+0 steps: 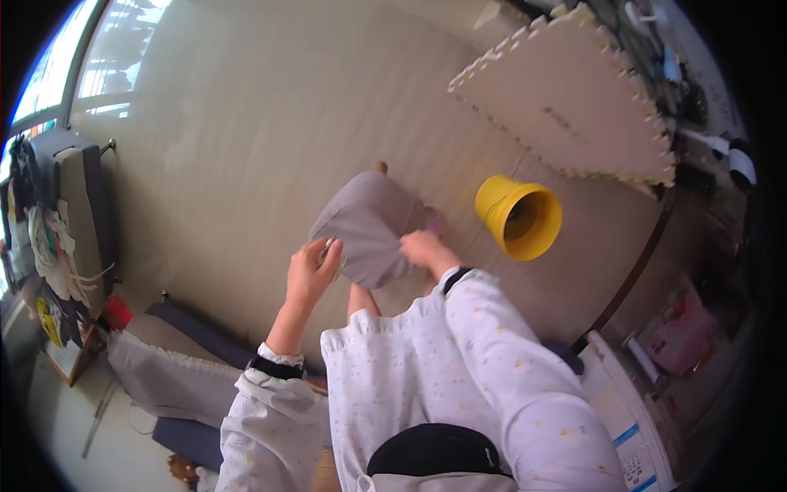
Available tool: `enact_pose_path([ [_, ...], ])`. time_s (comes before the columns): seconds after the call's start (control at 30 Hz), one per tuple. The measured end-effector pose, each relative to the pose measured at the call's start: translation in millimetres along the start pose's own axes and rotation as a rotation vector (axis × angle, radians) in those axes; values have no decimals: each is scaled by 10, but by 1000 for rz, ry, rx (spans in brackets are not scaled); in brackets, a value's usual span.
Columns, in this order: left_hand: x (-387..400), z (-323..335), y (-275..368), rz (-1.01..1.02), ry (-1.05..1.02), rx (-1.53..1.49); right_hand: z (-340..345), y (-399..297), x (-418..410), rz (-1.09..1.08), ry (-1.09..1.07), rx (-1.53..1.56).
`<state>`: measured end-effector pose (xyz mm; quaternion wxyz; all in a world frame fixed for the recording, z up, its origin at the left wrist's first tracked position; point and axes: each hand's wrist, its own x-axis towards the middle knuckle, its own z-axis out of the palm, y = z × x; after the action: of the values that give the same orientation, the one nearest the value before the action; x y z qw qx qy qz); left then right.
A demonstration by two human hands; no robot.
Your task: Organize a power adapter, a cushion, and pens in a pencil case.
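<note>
Before me is a grey cloth-covered stool or cushion (369, 215), with a short brown leg-like end (382, 166) behind it. My left hand (312, 270) is raised at its near left side, thumb and fingers closed on a small pale, shiny object (329, 244), mostly hidden by the fingers. At the right side of the grey cloth, my right hand (424, 249) has its fingers curled against the fabric, where creases run towards it. Whether it grips the cloth is hidden. A small purple thing (435, 225) shows just beyond that hand.
Right of the stool, a yellow bucket (492, 197) stands on the wood-look floor (246, 123). Interlocking foam mats (578, 104) lie at the far right. A grey sofa (178, 375) is at left, near a seat piled with clothes (52, 246). A pink bag (682, 332) is at right.
</note>
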<state>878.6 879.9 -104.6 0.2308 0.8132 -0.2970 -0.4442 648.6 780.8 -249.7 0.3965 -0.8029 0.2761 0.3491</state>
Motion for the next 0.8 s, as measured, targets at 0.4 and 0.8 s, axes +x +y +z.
enact_pose_path([
  [0.4, -1454, -1453, 318, 34, 319, -589, -837, -405, -1339, 45, 99, 27],
  [0.8, -2034, -2323, 304, 237, 447, -714, -1683, -185, -3359, 55, 478, 288],
])
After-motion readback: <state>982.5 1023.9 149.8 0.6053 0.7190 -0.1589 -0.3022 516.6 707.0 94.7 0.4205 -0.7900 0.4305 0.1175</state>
